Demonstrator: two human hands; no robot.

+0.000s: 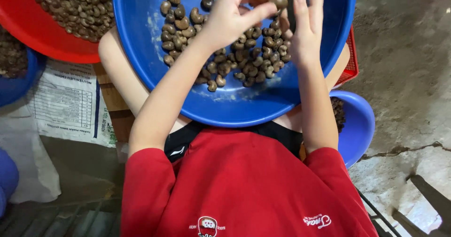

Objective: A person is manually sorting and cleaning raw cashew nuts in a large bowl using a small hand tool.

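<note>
Overhead, blue basin [141, 54] of cashews [244, 61], red basin [42, 37] likewise

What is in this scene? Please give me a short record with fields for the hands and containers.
left hand: pinches one brown nut at the fingertips
right hand: raised beside that nut; grip unclear
blue basin: on the lap, holds loose nuts
red basin: upper left, more nuts
small blue bowl: right, dark bits inside

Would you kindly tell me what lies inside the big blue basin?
The big blue basin holds brown cashew nuts over a bare, dusty bottom. The hands hide some nuts; its far side is out of frame.
</note>
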